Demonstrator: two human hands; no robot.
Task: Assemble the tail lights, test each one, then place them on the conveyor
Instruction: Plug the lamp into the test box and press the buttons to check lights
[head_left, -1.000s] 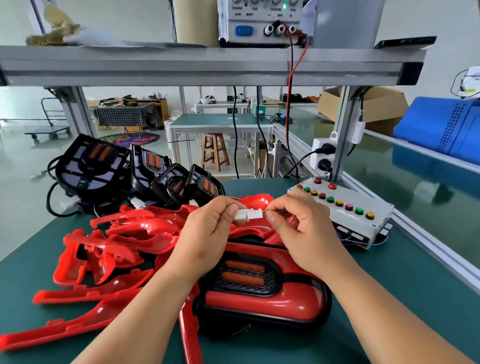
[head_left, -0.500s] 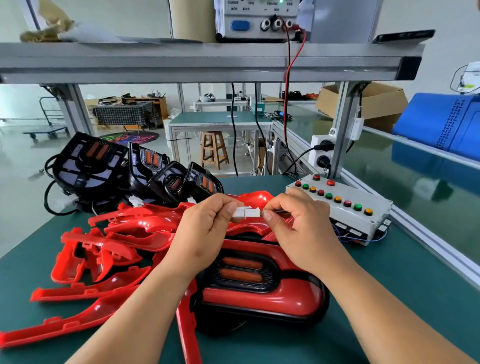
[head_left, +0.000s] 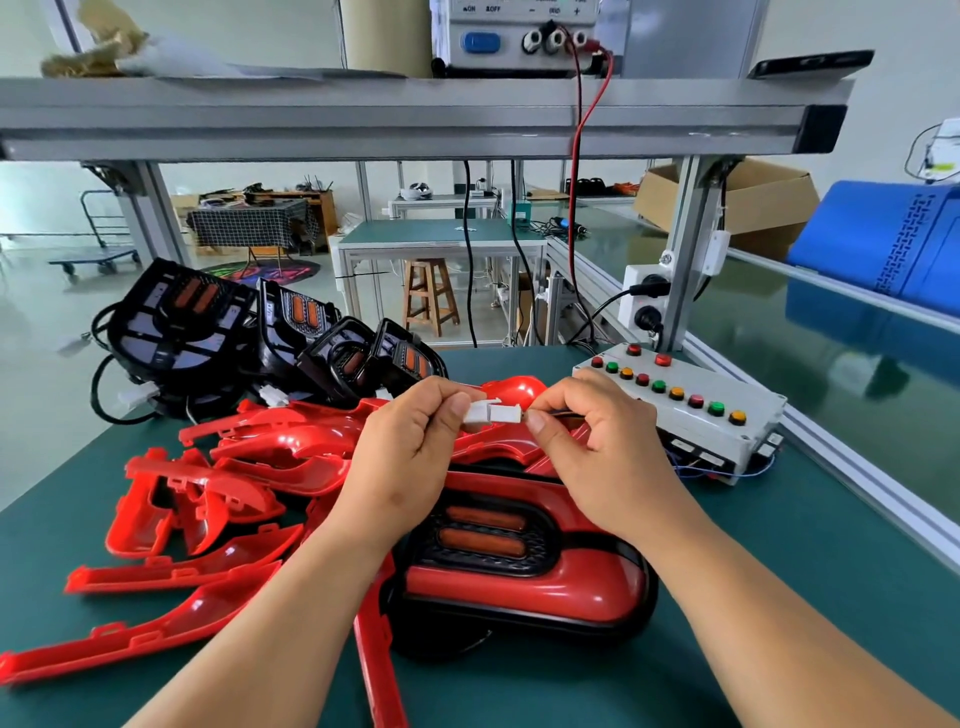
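Currently two white connector halves (head_left: 491, 413) are held just above the far edge of the assembled tail light (head_left: 519, 577), which lies on the green table (head_left: 779, 597) near the middle, between the forearms. The left half (head_left: 475, 413) is pinched between the thumb and curled fingers of the left hand (head_left: 410, 457). The right half (head_left: 505, 413) is pinched likewise by the right hand (head_left: 597, 457), and a dark wire (head_left: 561, 414) trails from it to the right, toward the grey test box (head_left: 685, 415) with its row of coloured buttons. The halves are touching end to end, though whether they are fully seated cannot be told. The step is judged to be the plugging-in that comes ahead of testing. For it to be done well, the halves should be held in one straight line, the latch sides matched, and the push made on the plastic bodies, not on the wires, until the joint closes flush. Force should be avoided if resistance is felt, since pins could be bent. The red lens covers (head_left: 208, 493) piled to the left need not be touched.
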